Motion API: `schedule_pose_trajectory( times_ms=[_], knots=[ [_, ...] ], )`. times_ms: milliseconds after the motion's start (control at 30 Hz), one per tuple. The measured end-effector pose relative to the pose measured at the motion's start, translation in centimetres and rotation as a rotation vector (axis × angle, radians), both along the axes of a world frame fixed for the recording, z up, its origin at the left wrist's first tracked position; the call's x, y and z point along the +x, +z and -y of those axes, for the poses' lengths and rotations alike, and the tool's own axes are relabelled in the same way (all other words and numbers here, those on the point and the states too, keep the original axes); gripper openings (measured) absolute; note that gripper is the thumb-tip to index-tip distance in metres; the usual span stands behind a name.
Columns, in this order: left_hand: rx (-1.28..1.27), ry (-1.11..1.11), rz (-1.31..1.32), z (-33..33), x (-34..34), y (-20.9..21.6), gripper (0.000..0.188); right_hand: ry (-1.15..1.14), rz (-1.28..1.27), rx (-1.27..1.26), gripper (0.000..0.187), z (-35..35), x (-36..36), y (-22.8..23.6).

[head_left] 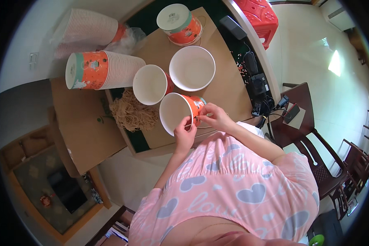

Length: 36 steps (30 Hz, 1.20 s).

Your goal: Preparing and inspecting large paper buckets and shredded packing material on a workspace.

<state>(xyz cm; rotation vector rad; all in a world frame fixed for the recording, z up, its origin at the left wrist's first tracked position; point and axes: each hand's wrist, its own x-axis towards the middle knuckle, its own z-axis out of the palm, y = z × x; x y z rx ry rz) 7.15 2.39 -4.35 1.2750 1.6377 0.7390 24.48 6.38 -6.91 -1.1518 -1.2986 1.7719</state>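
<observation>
- Orange paper bucket [175, 115]: tilted, mouth facing left, at the worktop [145, 154] edge nearest the person.
- Left hand [185, 136]: pinching bucket rim.
- Right hand [217, 118]: fingertips at outer wall beside it; can't tell if gripping.
- Doing it well: steady rim lightly, small fingertip moves, don't crease wall.
- Unclear: anything between right fingertips; bucket's base partly hidden.

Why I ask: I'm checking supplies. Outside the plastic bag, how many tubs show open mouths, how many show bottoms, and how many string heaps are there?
Open mouths: 3 (nearest tub, left tub, wide tub)
Bottoms: 2 (upside-down tub, end tub of the lying stack)
String heap: 1
Total: 6
</observation>
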Motion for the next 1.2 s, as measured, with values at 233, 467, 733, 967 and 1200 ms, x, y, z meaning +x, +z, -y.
schedule_pose_trajectory(
  times_ms=[233,467,733,967,1200],
  knots=[
    [-0.056,-0.053,0.081,0.0,0.7,1.1,0.052,0.019,0.062,0.042,0.012,-0.1,0.0,-0.2],
    [-0.046,-0.068,0.084,0.1,1.2,0.7,0.051,0.026,0.104,0.059,0.014,0.2,0.3,-1.0],
    [-0.019,-0.066,0.230,0.2,0.8,-1.7,0.040,-0.040,0.156,0.108,0.014,0.3,0.4,-1.6],
    [0.252,-0.219,-0.256,-1.2,2.4,-2.5,0.013,0.032,0.162,0.048,0.015,0.2,1.4,-3.1],
    [0.075,-0.132,-0.109,-1.5,1.0,-3.0,0.008,0.145,0.408,0.004,0.013,0.9,1.8,1.2]
  ],
)
